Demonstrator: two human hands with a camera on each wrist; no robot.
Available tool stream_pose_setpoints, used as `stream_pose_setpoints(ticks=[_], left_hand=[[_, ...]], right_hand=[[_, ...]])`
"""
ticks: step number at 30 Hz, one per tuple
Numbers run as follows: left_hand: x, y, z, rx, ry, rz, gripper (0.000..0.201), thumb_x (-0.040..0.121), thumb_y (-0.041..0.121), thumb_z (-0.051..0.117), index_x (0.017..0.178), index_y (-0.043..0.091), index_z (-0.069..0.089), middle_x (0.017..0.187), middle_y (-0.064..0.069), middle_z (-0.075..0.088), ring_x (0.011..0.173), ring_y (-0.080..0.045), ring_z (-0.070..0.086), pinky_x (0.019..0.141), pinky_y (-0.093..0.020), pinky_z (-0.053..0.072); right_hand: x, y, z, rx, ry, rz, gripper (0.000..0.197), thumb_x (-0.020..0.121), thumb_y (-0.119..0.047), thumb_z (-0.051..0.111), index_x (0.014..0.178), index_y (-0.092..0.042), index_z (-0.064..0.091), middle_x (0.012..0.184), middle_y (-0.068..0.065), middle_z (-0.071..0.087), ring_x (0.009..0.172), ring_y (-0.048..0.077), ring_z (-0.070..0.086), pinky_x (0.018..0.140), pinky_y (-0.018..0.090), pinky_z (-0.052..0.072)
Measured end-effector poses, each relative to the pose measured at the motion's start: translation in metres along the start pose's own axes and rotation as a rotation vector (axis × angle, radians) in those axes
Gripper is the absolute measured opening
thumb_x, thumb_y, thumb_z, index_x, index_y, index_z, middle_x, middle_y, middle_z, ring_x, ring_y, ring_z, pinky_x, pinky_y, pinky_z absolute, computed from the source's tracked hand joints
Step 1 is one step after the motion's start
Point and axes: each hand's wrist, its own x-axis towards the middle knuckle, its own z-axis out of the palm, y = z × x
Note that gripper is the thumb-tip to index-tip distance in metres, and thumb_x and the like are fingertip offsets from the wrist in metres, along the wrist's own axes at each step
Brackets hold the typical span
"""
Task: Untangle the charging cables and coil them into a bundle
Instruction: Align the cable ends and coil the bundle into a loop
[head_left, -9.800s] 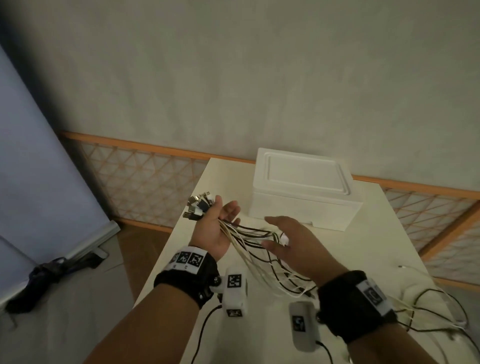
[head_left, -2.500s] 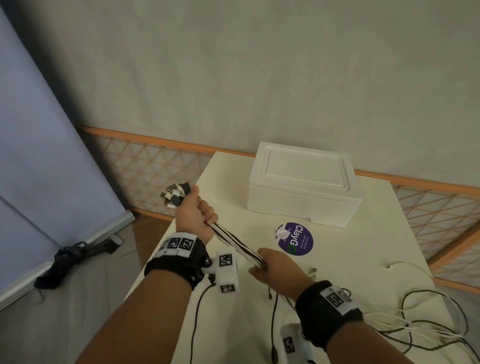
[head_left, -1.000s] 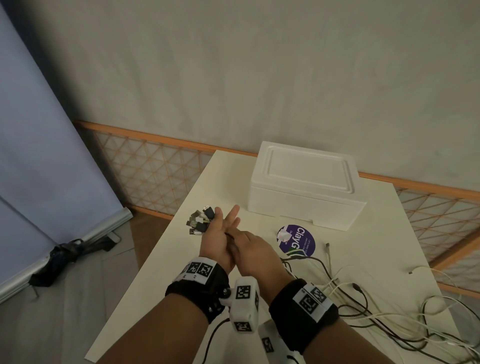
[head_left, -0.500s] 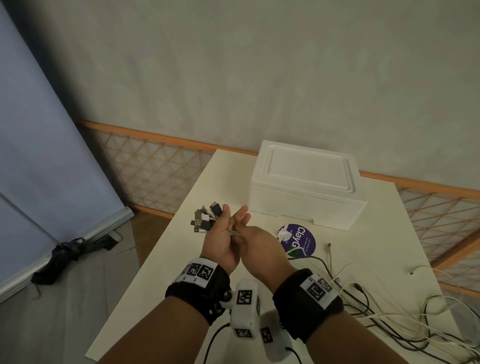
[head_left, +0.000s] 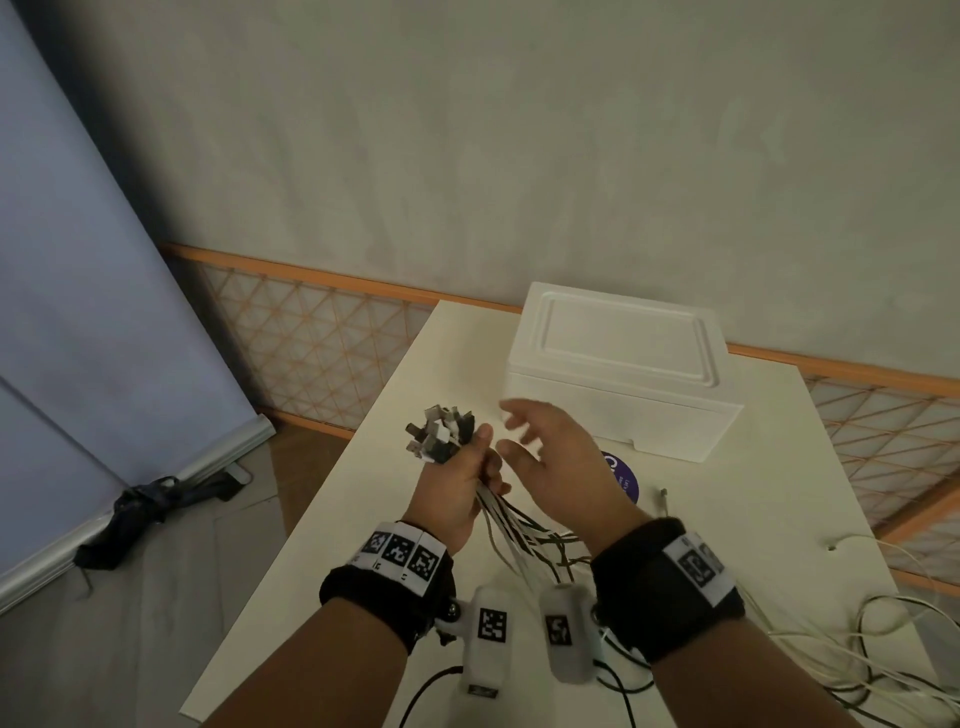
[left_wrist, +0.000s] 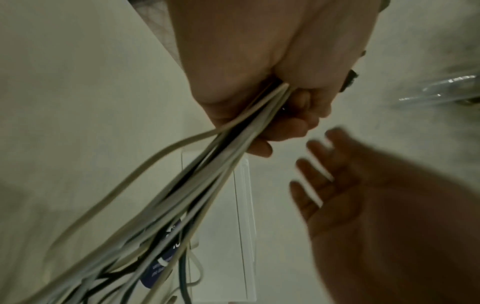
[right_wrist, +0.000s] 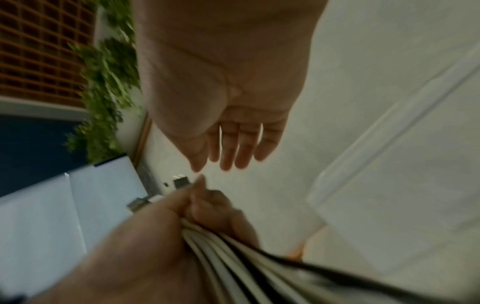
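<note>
Cables (head_left: 511, 525) are sitting gathered in my left hand (head_left: 452, 488), which is wrapping its fingers round them just below the plugs (head_left: 440, 434). Those plugs are fanning out above my fist toward 11 o'clock, so the ends are looking aligned. In the left wrist view the strands (left_wrist: 207, 185) are leaving my fist as one tight sheaf, then spreading and crossing lower down toward 7 o'clock.

From the fist the cables are running down toward 5 o'clock, under my right wrist, and trailing over the table (head_left: 415, 519) to loose loops (head_left: 878, 649) at its 4 o'clock corner. Those loops are still crossing one another, so I am judging the untangling only partly done and the coiling not yet begun.

My right hand (head_left: 558, 462) is hovering just beside the left at its 3 o'clock, fingers spread and slack, holding nothing; it is blurring in the pictures. The right wrist view is showing its fingertips (right_wrist: 233, 152) apart from my left thumb (right_wrist: 192, 195).

Beyond my hands at 1 o'clock a foam box (head_left: 618, 369) is standing on the table, with a purple sticker (head_left: 623, 475) partly hidden under my right hand.

Next, I am expecting to need the right hand closing on the sheaf just under the left fist and sliding down it to comb the crossings out, while the left is keeping the plugs pinned.
</note>
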Motion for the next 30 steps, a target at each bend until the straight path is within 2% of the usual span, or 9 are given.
stream_pose_setpoints(ticks=[2, 5, 8, 10, 14, 17, 20, 23, 30], left_hand=[[-0.003, -0.003, 0.005, 0.088, -0.080, 0.062, 0.016, 0.085, 0.021, 0.057, 0.076, 0.011, 0.049, 0.053, 0.002, 0.039, 0.048, -0.012, 0.034, 0.048, -0.025, 0.039], [-0.007, -0.002, 0.010, 0.158, -0.132, 0.083, 0.015, 0.083, 0.013, 0.048, 0.068, 0.012, 0.046, 0.050, 0.003, 0.037, 0.045, -0.011, 0.031, 0.046, -0.025, 0.034], [-0.008, -0.001, 0.008, 0.165, -0.123, 0.037, 0.026, 0.090, 0.007, 0.048, 0.066, 0.015, 0.050, 0.049, 0.002, 0.037, 0.043, -0.011, 0.030, 0.047, -0.025, 0.035], [-0.007, 0.001, 0.006, 0.169, -0.115, 0.008, 0.018, 0.085, 0.008, 0.053, 0.068, 0.013, 0.051, 0.050, 0.000, 0.039, 0.043, -0.012, 0.033, 0.049, -0.026, 0.038], [-0.005, 0.001, 0.002, 0.187, -0.131, -0.003, 0.007, 0.078, 0.007, 0.055, 0.071, 0.008, 0.054, 0.053, -0.003, 0.045, 0.046, -0.015, 0.043, 0.054, -0.029, 0.046], [-0.006, 0.000, -0.002, 0.161, -0.162, -0.016, 0.007, 0.079, 0.013, 0.059, 0.076, 0.007, 0.055, 0.055, -0.003, 0.048, 0.048, -0.016, 0.044, 0.057, -0.031, 0.047], [-0.007, -0.002, -0.006, 0.150, -0.197, -0.013, 0.014, 0.082, 0.018, 0.060, 0.086, 0.005, 0.054, 0.057, -0.002, 0.049, 0.049, -0.016, 0.044, 0.059, -0.032, 0.048], [-0.009, -0.002, -0.005, 0.170, -0.224, -0.006, 0.017, 0.083, 0.017, 0.058, 0.093, 0.005, 0.054, 0.055, -0.001, 0.047, 0.049, -0.015, 0.043, 0.059, -0.031, 0.048], [-0.009, 0.001, -0.005, 0.148, -0.259, 0.011, 0.009, 0.084, 0.014, 0.058, 0.075, 0.015, 0.058, 0.058, 0.000, 0.047, 0.050, -0.014, 0.043, 0.059, -0.032, 0.048]], right_hand=[[0.012, -0.013, -0.005, 0.077, -0.146, -0.016, 0.049, 0.090, -0.020, 0.060, 0.136, -0.028, 0.045, 0.118, -0.012, 0.056, 0.102, 0.003, 0.053, 0.082, 0.006, 0.038], [0.022, -0.020, -0.007, 0.067, -0.274, -0.048, 0.049, 0.091, -0.020, 0.059, 0.137, -0.025, 0.046, 0.130, -0.007, 0.056, 0.112, 0.005, 0.052, 0.095, 0.016, 0.039], [0.025, -0.017, -0.007, 0.011, -0.248, -0.062, 0.045, 0.089, -0.019, 0.061, 0.133, -0.026, 0.052, 0.126, -0.008, 0.060, 0.106, 0.001, 0.053, 0.088, 0.006, 0.034], [0.026, -0.016, -0.004, 0.016, -0.209, -0.033, 0.043, 0.087, -0.018, 0.064, 0.129, -0.027, 0.056, 0.121, -0.010, 0.063, 0.103, 0.001, 0.055, 0.085, 0.003, 0.033], [0.026, -0.016, -0.003, 0.019, -0.136, -0.035, 0.029, 0.086, -0.019, 0.065, 0.114, -0.023, 0.065, 0.100, -0.013, 0.068, 0.090, 0.001, 0.060, 0.079, 0.008, 0.039], [0.023, -0.015, -0.006, 0.066, -0.143, -0.043, 0.021, 0.083, -0.013, 0.066, 0.102, -0.022, 0.067, 0.085, -0.019, 0.064, 0.078, -0.004, 0.060, 0.072, 0.005, 0.041], [0.023, -0.013, -0.007, 0.094, -0.183, -0.025, 0.031, 0.078, -0.004, 0.064, 0.101, -0.024, 0.068, 0.087, -0.020, 0.065, 0.081, -0.002, 0.062, 0.073, 0.006, 0.045], [0.023, -0.012, -0.008, 0.061, -0.190, -0.012, 0.032, 0.078, -0.006, 0.065, 0.105, -0.023, 0.068, 0.091, -0.018, 0.066, 0.083, 0.000, 0.062, 0.074, 0.006, 0.044], [0.026, -0.018, -0.013, 0.103, -0.201, 0.084, 0.011, 0.082, -0.014, 0.069, 0.089, -0.021, 0.064, 0.080, -0.007, 0.067, 0.067, 0.008, 0.064, 0.065, 0.019, 0.048]])
